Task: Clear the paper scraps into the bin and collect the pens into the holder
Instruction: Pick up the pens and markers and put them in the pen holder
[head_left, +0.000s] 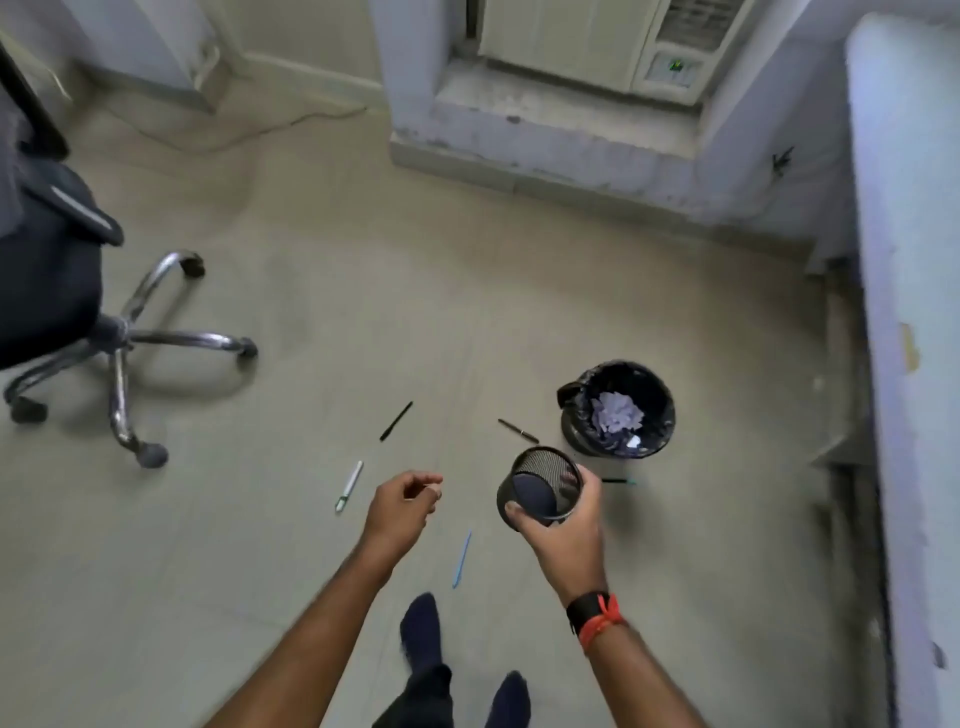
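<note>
My right hand grips a black mesh pen holder, tilted with its empty mouth facing me. My left hand hovers above the floor with fingers loosely curled and nothing in it. Several pens lie on the floor: a black pen, a white pen with a green tip, a blue pen, a dark pen beside the bin, and another dark pen partly hidden behind my right hand. The black-lined bin stands right of the holder with crumpled paper scraps inside.
An office chair with chrome legs and castors stands at the left. A raised ledge under an air conditioner is at the back, and a pale wall runs along the right. My feet in dark socks are below.
</note>
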